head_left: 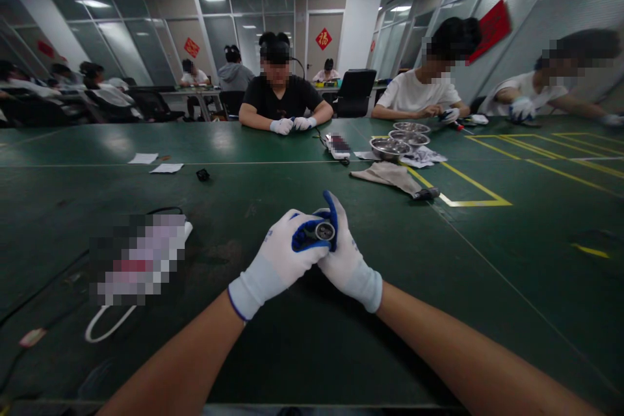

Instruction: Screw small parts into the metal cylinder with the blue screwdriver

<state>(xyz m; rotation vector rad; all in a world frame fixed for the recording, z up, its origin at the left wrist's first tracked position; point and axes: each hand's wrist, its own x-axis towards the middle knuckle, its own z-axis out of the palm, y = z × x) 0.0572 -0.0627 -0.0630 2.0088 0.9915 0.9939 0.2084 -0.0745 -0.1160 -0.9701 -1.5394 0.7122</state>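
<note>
A small round metal part (324,231) with a dark, patterned face shows between my two gloved hands, above the green table (312,351). My left hand (287,244), in a white glove with blue palm and fingertips, wraps round it from the left. On the other side, my right hand (344,253) closes against the part, its thumb pointing up. The rest of the held object is hidden by the fingers.
At the left lies a blurred-out device (188,231) with a white loop and cables. Metal bowls (390,148), a beige cloth (385,174), a dark cylinder (426,194) and a small black item (203,175) lie farther off. People sit across the table.
</note>
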